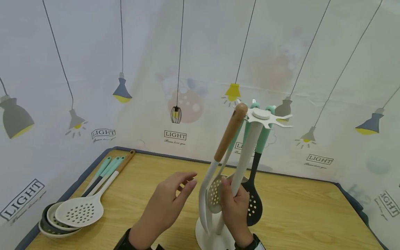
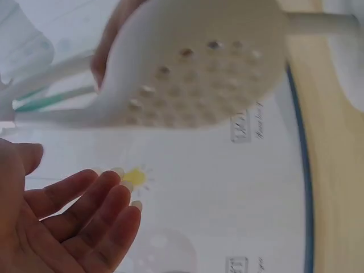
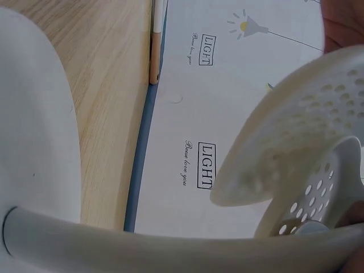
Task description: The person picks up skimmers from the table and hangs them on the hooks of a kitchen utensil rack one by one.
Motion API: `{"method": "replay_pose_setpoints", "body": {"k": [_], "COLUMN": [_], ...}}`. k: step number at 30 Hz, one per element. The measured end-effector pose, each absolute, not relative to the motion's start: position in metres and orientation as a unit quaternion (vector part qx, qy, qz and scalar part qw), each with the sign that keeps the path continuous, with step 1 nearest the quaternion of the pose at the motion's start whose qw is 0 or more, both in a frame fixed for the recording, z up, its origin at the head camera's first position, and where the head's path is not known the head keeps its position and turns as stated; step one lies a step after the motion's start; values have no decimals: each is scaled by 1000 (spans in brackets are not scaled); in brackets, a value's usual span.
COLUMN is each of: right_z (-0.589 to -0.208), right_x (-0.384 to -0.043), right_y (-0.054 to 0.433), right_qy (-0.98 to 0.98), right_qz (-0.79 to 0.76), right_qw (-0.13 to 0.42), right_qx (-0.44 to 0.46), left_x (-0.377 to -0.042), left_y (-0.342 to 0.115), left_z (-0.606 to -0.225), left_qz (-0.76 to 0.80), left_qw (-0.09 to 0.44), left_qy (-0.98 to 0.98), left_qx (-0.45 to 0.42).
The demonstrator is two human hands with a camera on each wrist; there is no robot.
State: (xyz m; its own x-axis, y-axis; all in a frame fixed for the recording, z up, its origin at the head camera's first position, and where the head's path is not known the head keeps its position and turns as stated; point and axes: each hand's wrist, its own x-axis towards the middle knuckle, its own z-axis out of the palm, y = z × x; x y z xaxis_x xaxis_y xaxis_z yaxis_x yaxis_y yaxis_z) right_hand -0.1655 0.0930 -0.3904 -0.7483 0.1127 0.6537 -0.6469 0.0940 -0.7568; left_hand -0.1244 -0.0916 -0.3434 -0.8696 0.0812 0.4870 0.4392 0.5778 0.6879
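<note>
My right hand [image 1: 235,205] grips the post [image 1: 247,156] of a white rotating utensil stand, its fingers wrapped round the shaft. Left of the stand, my left hand [image 1: 170,198] is held in the air with fingers loosely bent, touching nothing; the left wrist view shows its palm bare. From the stand's top hooks [image 1: 278,121] hang a white skimmer [image 1: 229,135] with a wooden handle, a white slotted spoon [image 1: 214,194] with a mint handle, and a black slotted spoon [image 1: 256,205]. Other hanging utensils behind the post are partly hidden.
At the table's left lies a stack of utensils, a white skimmer [image 1: 79,211] with a wooden handle on top. The round white base [image 1: 201,232] stands on the wooden table [image 1: 300,208]. Behind the table hangs a lamp-printed cloth [image 1: 140,52].
</note>
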Motion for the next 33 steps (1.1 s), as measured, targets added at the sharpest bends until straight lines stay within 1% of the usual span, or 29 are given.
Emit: {"method": "replay_pose_setpoints", "body": {"k": [6,12,19,25,28,33], "right_z": [-391,-391,-392,-394,-393,-393], "right_x": [-168,-168,-166,-166,-167,-167], "right_y": [93,93,92,92,93,94], "right_qy": [-673,-669,-675,-674,-665,-659], "right_qz": [645,647,652,652,655,656], "right_qw": [296,298,288,288,293,296], "right_qx": [212,211,193,194,206,217], "left_x": [-132,-146,-159,-168,-173,-175], "left_y": [-124,-154,-185,-209,-222,-245], "left_z": [-361,-373,-386,-395,-395,-397], "left_qz": [-356,-294,-264,-242,-225,-181], "left_qw": [177,152,126,91,86,101], "left_qy": [-913,-942,-956,-966,-971,-978], "left_qx": [-93,-65,-31,-9,-1,19]}}
